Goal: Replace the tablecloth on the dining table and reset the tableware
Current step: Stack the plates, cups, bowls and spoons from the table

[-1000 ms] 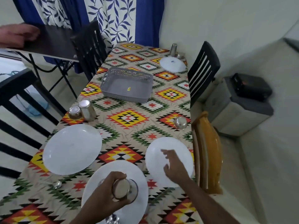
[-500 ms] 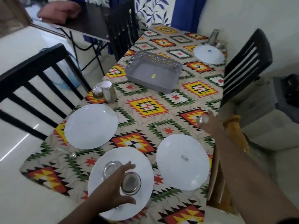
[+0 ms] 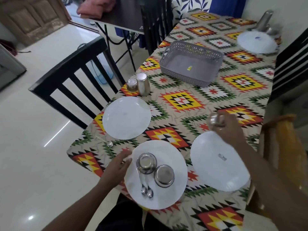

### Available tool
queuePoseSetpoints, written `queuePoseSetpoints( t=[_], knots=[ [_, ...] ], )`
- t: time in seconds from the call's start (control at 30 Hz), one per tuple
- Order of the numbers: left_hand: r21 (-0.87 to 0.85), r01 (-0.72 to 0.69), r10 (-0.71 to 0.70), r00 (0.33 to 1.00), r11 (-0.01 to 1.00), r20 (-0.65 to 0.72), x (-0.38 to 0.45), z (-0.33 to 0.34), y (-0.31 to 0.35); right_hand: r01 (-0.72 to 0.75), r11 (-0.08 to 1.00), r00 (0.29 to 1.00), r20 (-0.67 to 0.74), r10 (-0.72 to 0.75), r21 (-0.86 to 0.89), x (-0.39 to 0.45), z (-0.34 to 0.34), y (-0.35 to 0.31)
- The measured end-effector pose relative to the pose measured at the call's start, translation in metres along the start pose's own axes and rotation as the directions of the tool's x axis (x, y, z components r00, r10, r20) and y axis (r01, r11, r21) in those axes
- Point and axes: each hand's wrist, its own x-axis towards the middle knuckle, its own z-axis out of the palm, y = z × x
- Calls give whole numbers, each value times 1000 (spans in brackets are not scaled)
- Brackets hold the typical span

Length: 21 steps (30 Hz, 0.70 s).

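A patterned tablecloth (image 3: 181,101) covers the dining table. The near white plate (image 3: 173,194) carries two upturned steel bowls (image 3: 146,162) (image 3: 164,175) and two spoons (image 3: 146,190). My left hand (image 3: 116,167) touches this plate's left rim with straight fingers. My right hand (image 3: 225,129) grips a small steel bowl (image 3: 215,120) above the cloth, just beyond the right-hand plate (image 3: 218,162). A third plate (image 3: 126,118) lies at the left with a spoon (image 3: 106,142) in front of it. A steel tumbler (image 3: 143,84) and a bowl (image 3: 132,84) stand behind that plate.
A grey plastic basket (image 3: 191,64) sits mid-table. A far plate (image 3: 256,41) with a tumbler (image 3: 264,22) lies at the back right. Black chairs stand at the left (image 3: 70,75), back (image 3: 155,22) and right (image 3: 290,64); a yellow chair (image 3: 281,147) is near right.
My left hand has set its steel bowl down on the near plate and moved to the plate's left rim. My right hand has lifted the small bowl from the cloth toward me.
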Motion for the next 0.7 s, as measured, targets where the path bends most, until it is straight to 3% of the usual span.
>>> queuePoseSetpoints(
  t=[0.1, 0.17, 0.27, 0.43, 0.7],
  knots=[
    [83, -3, -4, 997, 997, 78, 3, 4, -10, 120, 968, 968, 189, -163, 222, -56, 45, -87],
    [117, -36, 25, 995, 992, 97, 7, 7, -14, 177, 959, 921, 305, -241, 224, -82, 74, -124],
    [111, -82, 69, 991, 990, 113, 13, 4, -17, 215, 975, 881, 442, -169, -56, -98, 113, -160],
    [59, -96, 86, 984, 994, 158, 21, -4, -20, 338, 864, 848, 519, -106, -374, -105, 171, -185],
    [27, -181, 167, 948, 983, 271, 47, -19, -32, 301, 761, 867, 498, 33, -575, -119, 216, -189]
  ],
)
